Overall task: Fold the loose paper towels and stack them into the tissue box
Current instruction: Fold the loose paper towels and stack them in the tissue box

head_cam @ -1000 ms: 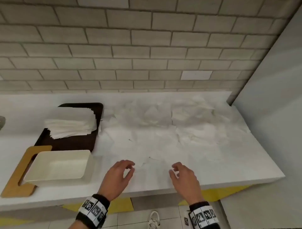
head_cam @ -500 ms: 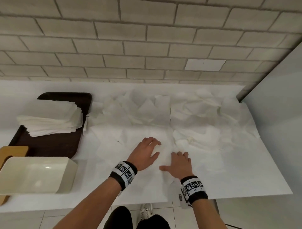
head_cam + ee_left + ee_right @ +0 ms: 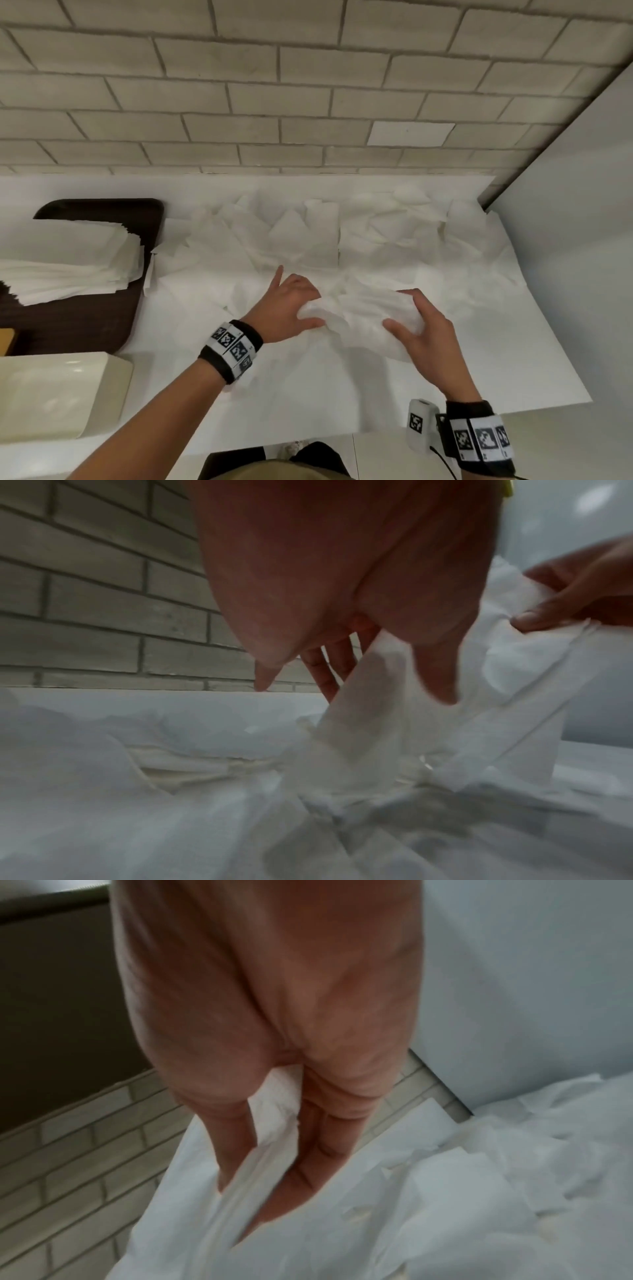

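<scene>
White loose paper towels (image 3: 308, 236) lie in a rumpled spread across the white counter. Both hands hold one crumpled paper towel (image 3: 359, 313) lifted just above that spread. My left hand (image 3: 310, 306) grips its left end; in the left wrist view the thumb and fingers (image 3: 435, 674) pinch the sheet (image 3: 369, 723). My right hand (image 3: 399, 308) grips the right end, and in the right wrist view its thumb and fingers (image 3: 301, 1185) pinch a folded edge (image 3: 240, 1199). The cream tissue box (image 3: 65, 394) stands open at the lower left.
A dark tray (image 3: 113, 308) at the left carries a stack of folded towels (image 3: 68, 260). A brick wall (image 3: 308, 102) runs behind the counter and a pale grey panel (image 3: 565, 240) closes its right end. The counter's front edge (image 3: 479, 421) is near my wrists.
Both hands moved forward from the counter's front edge, lay flat on the spread half a second ago, and now grip one towel raised between them. The camera tilted down.
</scene>
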